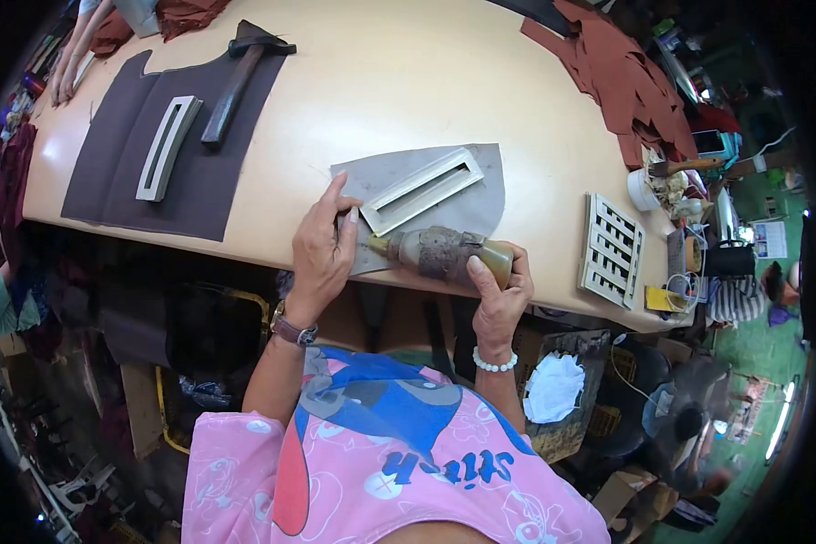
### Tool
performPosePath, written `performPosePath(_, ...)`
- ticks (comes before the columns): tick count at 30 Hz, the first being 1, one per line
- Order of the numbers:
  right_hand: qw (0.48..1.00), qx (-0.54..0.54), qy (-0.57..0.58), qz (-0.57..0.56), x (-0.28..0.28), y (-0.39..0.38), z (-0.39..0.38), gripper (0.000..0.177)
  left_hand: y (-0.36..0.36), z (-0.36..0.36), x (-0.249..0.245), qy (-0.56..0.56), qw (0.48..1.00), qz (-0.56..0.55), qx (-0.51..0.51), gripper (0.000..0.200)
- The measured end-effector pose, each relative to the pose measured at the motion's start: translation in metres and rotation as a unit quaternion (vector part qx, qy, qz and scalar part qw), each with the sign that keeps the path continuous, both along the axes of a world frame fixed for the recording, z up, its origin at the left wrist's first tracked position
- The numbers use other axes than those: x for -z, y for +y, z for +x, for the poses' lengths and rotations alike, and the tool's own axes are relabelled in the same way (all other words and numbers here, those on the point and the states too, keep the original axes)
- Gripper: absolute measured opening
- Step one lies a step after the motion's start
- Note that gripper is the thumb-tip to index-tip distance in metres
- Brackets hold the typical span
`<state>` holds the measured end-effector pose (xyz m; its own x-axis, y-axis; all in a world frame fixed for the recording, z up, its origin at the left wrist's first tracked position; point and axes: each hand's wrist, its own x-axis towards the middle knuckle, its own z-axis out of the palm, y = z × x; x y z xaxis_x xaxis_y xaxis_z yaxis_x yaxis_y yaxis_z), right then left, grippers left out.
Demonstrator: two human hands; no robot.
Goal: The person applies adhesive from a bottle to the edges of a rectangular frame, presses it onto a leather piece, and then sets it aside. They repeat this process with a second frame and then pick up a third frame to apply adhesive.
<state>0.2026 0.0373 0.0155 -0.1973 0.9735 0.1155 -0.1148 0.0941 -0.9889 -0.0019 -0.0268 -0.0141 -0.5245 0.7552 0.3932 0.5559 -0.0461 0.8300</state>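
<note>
My right hand (500, 295) is wrapped round the base of a yellowish bottle (440, 252) with a dark, worn band about its middle. The bottle lies tilted nearly flat, its narrow nozzle pointing left near the lower end of a pale slotted frame (422, 192). That frame rests on a grey piece of material (482, 201) at the table's front edge. My left hand (325, 240) has its fingers apart at the frame's left end, with fingertips on the grey piece and the thumb close to the nozzle.
On the table (354, 82), a dark brown sheet (109, 172) carries another slotted frame (168, 150) and a hammer (236, 86). A multi-slot panel (612, 249) lies at the right edge, below reddish-brown scraps (607, 72). Another person's arms (77, 50) reach in at far left.
</note>
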Motion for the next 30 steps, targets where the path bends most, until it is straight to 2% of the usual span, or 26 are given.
performPosePath(3, 0.994, -0.035, 0.058, -0.089, -0.002, 0.007, 0.008, 0.031, 0.001, -0.002, 0.003, 0.018, 1.0, 0.018, 0.007, 0.046)
performPosePath(6, 0.986, 0.004, 0.133, -0.103, -0.005, 0.016, 0.018, 0.033, -0.002, 0.0, -0.003, -0.042, 0.998, -0.041, 0.016, 0.046)
performPosePath(7, 0.984, 0.008, 0.156, -0.086, -0.007, 0.018, 0.021, 0.036, -0.002, 0.001, -0.004, -0.031, 0.999, -0.038, 0.012, 0.048)
performPosePath(12, 0.993, 0.04, -0.015, 0.106, -0.011, 0.021, 0.03, 0.049, -0.001, 0.003, -0.005, 0.014, 0.999, -0.031, 0.001, 0.059)
performPosePath(20, 0.924, -0.038, -0.174, 0.338, -0.011, 0.026, 0.028, 0.054, -0.001, 0.001, -0.003, 0.048, 0.999, -0.021, -0.005, 0.062)
performPosePath(23, 0.902, -0.042, -0.2, 0.38, -0.022, 0.03, 0.028, 0.053, -0.001, 0.002, -0.003, 0.047, 0.999, -0.022, -0.005, 0.062)
performPosePath(30, 0.889, -0.049, -0.222, 0.398, -0.03, 0.035, 0.028, 0.053, -0.001, 0.002, -0.004, 0.04, 0.999, -0.025, -0.006, 0.061)
